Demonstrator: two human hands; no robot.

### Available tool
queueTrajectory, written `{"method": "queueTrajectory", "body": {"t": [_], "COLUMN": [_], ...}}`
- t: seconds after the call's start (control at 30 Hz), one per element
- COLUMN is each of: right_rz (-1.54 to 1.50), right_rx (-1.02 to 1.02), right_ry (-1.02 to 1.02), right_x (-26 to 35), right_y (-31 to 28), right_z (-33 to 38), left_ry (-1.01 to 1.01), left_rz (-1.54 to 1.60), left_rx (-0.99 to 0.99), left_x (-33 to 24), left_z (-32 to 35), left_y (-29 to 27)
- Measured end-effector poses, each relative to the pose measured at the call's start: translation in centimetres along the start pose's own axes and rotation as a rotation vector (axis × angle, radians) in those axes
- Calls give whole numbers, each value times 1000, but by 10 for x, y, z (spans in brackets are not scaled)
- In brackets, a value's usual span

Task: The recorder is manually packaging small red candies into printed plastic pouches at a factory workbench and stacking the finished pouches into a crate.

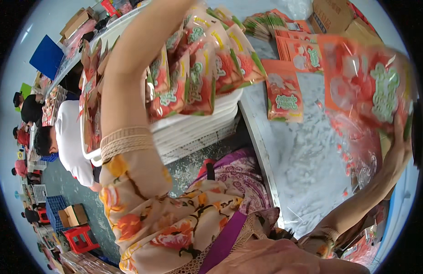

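Observation:
My right hand (397, 134) grips the edge of a shiny orange-red snack pouch (357, 84), which is raised over the right side of the table and looks large close to the camera. My left forearm (129, 68) reaches across a white plastic crate (229, 101) and runs out at the upper edge, so its hand is out of sight. Filled, green-edged pouches (202, 75) stand packed in that crate, on top of several stacked crates. On the table, a pouch (284, 91) lies flat beside a pile of flat pouches (299, 52).
The pale table (302, 169) has a raised metal edge. Clear plastic bags with small red pieces (357, 146) lie at its right, a cardboard box (332, 18) at the back. People (74, 137) work on the left, near a red stool (80, 238).

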State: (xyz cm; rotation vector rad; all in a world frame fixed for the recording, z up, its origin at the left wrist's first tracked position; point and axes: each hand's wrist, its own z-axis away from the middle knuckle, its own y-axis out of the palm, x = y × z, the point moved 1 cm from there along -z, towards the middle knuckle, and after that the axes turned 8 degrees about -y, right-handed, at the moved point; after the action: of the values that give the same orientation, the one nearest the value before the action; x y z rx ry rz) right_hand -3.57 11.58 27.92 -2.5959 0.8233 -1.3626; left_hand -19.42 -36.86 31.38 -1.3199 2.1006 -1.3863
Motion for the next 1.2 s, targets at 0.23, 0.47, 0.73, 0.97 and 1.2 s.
{"method": "queueTrajectory", "body": {"t": [0.23, 0.47, 0.73, 0.97, 1.2], "right_rz": [-589, -896, -991, -264, -125], "right_rx": [421, 588, 1240, 754, 533], "right_ry": [-166, -65, 201, -1137, 188], "right_x": [101, 146, 120, 160, -195], "right_y": [176, 370, 588, 400, 90], "right_z": [-73, -63, -4, -11, 88], "left_ry": [-596, -481, -484, -415, -258], "left_rz": [-594, -584, -277, 99, -91], "left_rx": [536, 690, 490, 256, 241], "left_x": [148, 117, 128, 156, 100], "left_z": [266, 246, 259, 291, 162], "left_y": [23, 4, -43, -28, -14]}}
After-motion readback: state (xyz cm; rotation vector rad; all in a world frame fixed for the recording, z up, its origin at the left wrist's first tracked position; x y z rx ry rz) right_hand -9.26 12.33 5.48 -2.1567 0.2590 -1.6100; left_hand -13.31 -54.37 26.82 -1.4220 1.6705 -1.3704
